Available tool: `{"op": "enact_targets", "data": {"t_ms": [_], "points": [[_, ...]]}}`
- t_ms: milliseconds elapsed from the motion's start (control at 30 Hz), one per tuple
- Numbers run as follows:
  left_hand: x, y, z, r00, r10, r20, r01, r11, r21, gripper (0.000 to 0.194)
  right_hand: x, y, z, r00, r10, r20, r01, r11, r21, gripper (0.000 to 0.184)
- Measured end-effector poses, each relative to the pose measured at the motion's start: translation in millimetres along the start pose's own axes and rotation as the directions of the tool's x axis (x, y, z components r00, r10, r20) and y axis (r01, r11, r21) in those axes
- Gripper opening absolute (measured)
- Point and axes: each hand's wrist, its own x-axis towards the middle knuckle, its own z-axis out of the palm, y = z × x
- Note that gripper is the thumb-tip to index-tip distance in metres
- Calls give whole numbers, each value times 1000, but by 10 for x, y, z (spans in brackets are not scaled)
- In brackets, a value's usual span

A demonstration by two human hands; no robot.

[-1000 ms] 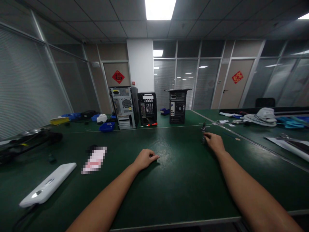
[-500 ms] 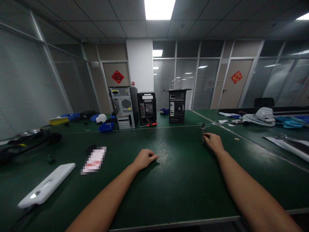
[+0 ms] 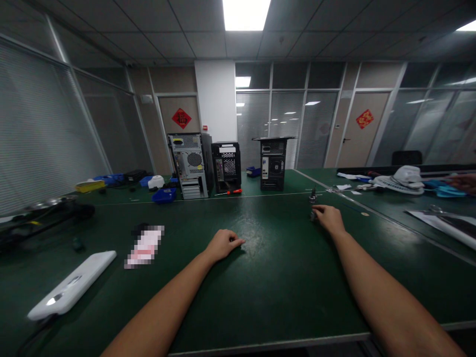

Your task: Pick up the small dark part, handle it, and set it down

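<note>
- While the dark frame-like assembly [image 3: 40,218] sits at the far left of the green table [image 3: 275,292], the white flat device [image 3: 72,286] lies nearer the front edge, dark cable at its near end.
- Yellow tray [image 3: 90,186] is farther back, blue items [image 3: 108,179] just behind it.
- Pixelated pink-white item [image 3: 145,247] lies flat, a black object [image 3: 141,229] at its far end.
- Blue bin [image 3: 164,195] is just left of the grey computer tower [image 3: 194,166], which stands upright, rear side facing the camera.
- Left hand [image 3: 223,244] rests low over the table, fingers curled, thumb pointing right. Can't tell if thumb and fingers press together or hold anything.
- Open-looking black case [image 3: 227,168] stands right of the grey tower; red-handled screwdriver [image 3: 235,192] lies in front of it.
- Small blue bin [image 3: 253,171] is at the back, then a black computer tower [image 3: 273,168] with a flat dark panel [image 3: 274,138] on top.
- Small metal part [image 3: 313,197] is upright, right of the black tower and nearer the camera. Right hand [image 3: 329,218] has its thumb and forefinger at the lower end; can't tell pinch from light touch.
- Small tan disc [image 3: 365,214] lies right of the right hand.
- White cap [image 3: 407,179] is farther right, then blue cloth [image 3: 444,188], with another person's blurred hand [image 3: 465,182] at it.
</note>
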Motion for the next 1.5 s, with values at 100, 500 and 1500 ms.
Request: {"op": "enact_targets", "data": {"t_ms": [100, 500, 1500], "points": [[-2, -1, 6, 1000, -8, 5, 8, 1000, 6, 50, 14, 14, 19, 999, 49, -17, -48, 998, 44, 33], [-5, 18, -10, 1000, -14, 4, 14, 1000, 3, 50, 3, -2, 20, 984, 180, -9, -176, 971, 163, 33], [8, -18, 21, 1000, -1, 6, 1, 1000, -8, 54, -79, -2, 61, 990, 131, 50, -137, 980, 144, 42]]}}
